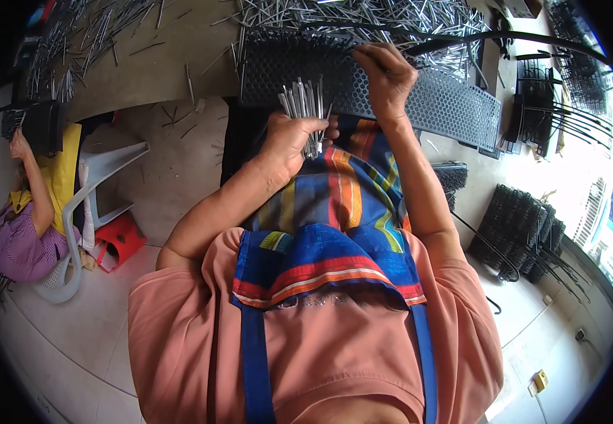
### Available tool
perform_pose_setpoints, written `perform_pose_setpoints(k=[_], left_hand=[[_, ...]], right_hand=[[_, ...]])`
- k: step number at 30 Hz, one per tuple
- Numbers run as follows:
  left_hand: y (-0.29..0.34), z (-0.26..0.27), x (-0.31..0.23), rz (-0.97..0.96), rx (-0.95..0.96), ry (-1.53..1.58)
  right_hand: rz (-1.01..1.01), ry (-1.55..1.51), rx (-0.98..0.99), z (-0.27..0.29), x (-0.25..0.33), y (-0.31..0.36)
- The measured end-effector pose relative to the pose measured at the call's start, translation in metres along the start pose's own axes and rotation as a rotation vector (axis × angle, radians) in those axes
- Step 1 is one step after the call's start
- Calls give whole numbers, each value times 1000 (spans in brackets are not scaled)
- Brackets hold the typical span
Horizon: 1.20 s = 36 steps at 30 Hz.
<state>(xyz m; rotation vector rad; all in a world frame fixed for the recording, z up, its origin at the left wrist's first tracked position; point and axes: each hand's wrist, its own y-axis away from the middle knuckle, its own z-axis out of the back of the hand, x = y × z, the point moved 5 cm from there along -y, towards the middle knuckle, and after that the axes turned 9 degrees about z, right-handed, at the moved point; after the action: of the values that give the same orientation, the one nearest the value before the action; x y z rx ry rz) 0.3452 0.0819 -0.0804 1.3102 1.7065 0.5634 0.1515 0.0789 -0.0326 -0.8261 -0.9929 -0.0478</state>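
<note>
Head view, left hand (286, 141), fingers clamped on silvery rods (302, 100), right hand (393, 78), fingers together, at dark perforated panel (455, 104).

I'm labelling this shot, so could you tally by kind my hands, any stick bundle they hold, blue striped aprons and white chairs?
Hands: 2, left hand and right hand
Stick bundle: 1, in the left hand
Blue striped apron: 1
White chair: 1
Total: 5
Loose sticks are too tangled to count.

The left hand (289, 141) is curled into a grip, its forearm (228, 191) angled inward; the right hand (391, 79) is held farther forward, fingers (377, 55) bent and drawn together.
</note>
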Motion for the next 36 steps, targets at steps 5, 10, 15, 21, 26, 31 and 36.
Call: perform_pose_setpoints(k=[5, 10, 15, 21, 26, 31, 36], left_hand=[[-5, 0, 1, -12, 48, -28], [-4, 0, -4, -28, 17, -36], [-7, 0, -5, -9, 55, -45], [-9, -1, -1, 8, 117, -117], [-6, -2, -2, 16, 67, -108], [-7, -3, -4, -7, 56, -63], [-9, -4, -1, 44, 78, -49]], right_hand=[[-41, 343, 69, -13, 7, -4], [-11, 494, 166, -15, 4, -10], [-15, 339, 113, -8, -6, 0], [-111, 239, 46, -9, -8, 13], [68, 502, 184, -13, 7, -8], [177, 685, 484, -23, 5, -10], [45, 559, 284, -1, 14, 6]])
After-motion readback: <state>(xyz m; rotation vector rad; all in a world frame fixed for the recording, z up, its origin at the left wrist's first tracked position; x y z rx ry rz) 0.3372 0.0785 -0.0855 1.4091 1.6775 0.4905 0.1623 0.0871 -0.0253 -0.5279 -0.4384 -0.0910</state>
